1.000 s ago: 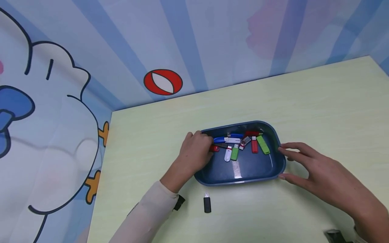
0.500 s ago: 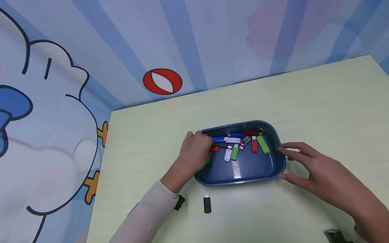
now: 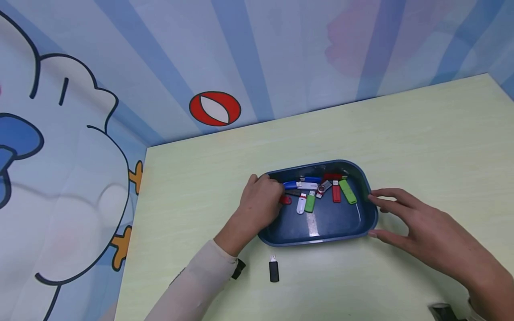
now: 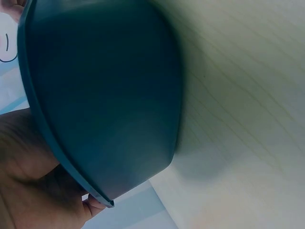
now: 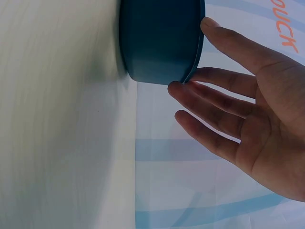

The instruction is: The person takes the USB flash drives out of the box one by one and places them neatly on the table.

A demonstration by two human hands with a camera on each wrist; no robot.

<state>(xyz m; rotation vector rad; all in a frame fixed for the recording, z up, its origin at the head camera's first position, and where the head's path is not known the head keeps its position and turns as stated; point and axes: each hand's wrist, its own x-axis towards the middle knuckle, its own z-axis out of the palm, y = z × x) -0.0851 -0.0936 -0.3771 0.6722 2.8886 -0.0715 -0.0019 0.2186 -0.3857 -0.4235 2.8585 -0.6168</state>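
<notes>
A dark blue plastic tray [image 3: 337, 225] holds several USB flash drives in red, green, white, blue and black. My left hand [image 3: 261, 200] reaches over the tray's left rim, its fingers down inside and hidden. A red flash drive [image 3: 285, 200] partly shows beside those fingers; whether they pinch it, I cannot tell. In the left wrist view the hand [image 4: 33, 176] lies along the rim. My right hand [image 3: 425, 223] has its fingers spread and fairly straight, fingertips at the tray's right end. The right wrist view shows that hand [image 5: 267, 114] with its fingertips at the tray's corner.
A black flash drive [image 3: 274, 271] lies on the pale wooden table [image 3: 201, 178] in front of the tray. Behind the table stands a blue striped wall [image 3: 301, 53] with cartoon pictures. At left the wall shows a large white figure [image 3: 72, 187].
My left hand has shifted slightly right, and the red flash drive beside its fingers has moved a little toward me. The right hand stays at the tray's end.
</notes>
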